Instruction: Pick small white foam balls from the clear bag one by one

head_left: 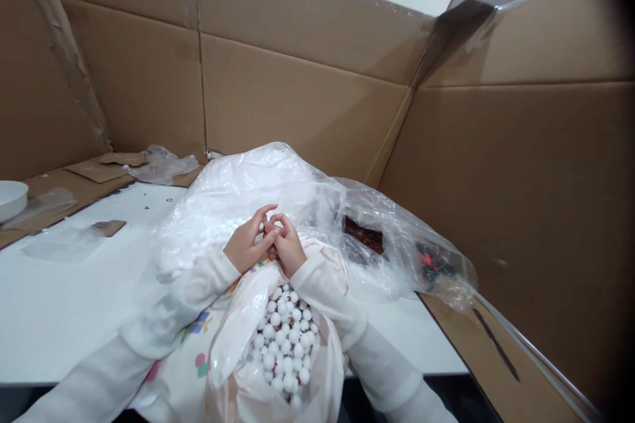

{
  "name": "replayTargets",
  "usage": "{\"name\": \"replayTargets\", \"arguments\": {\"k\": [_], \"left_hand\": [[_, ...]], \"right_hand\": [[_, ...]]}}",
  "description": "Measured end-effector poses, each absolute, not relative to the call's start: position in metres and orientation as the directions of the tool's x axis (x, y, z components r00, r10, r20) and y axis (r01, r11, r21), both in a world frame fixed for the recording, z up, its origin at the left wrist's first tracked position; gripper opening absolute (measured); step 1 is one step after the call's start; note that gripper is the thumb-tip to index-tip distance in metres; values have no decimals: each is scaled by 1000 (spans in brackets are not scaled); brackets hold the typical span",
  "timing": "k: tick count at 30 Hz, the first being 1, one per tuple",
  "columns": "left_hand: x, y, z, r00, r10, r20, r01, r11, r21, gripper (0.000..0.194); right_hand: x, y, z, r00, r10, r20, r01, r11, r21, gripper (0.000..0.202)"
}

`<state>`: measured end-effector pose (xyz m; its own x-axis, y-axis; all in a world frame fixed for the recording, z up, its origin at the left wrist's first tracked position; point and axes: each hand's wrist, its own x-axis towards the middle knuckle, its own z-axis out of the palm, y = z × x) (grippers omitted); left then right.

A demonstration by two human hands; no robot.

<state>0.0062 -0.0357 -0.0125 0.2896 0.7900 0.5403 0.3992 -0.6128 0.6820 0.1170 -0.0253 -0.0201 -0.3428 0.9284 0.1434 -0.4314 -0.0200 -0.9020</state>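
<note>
Hands (pixel 268 241) over white table (pixel 44 304), brown cardboard walls (pixel 292 89) around.

Legible text, labels, brands, numbers, signs: none. Small dark marks (pixel 169 199), on white tabletop (pixel 54 304), left part, near far edge; too small to read.

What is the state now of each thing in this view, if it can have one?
Left hand: fingers bent
Right hand: fingers bent, against left hand
Front plastic bag: open, holding white balls
Large clear bag: bulging
Clear bag at right: crumpled
White bowl: upright, partly in view
Cardboard walls: standing
</note>
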Motion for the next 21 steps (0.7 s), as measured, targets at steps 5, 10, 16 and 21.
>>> {"name": "replayTargets", "arguments": {"k": [5, 10, 16, 21], "left_hand": [[8, -35, -11, 257, 806, 533, 438, -589, 679, 47], [9, -34, -11, 243, 814, 527, 443, -576, 687, 46], [10, -35, -13, 224, 809, 544, 516, -572, 637, 49], [12, -32, -20, 201, 804, 560, 526, -571, 631, 57]], "right_hand": [[119, -24, -20, -390, 913, 116, -436, -73, -897, 33], [119, -23, -20, -405, 907, 113, -440, -85, -894, 35], [119, -23, -22, -395, 907, 145, -447, -52, -893, 30], [117, -25, -19, -330, 934, 139, -439, -22, -898, 31]]}}
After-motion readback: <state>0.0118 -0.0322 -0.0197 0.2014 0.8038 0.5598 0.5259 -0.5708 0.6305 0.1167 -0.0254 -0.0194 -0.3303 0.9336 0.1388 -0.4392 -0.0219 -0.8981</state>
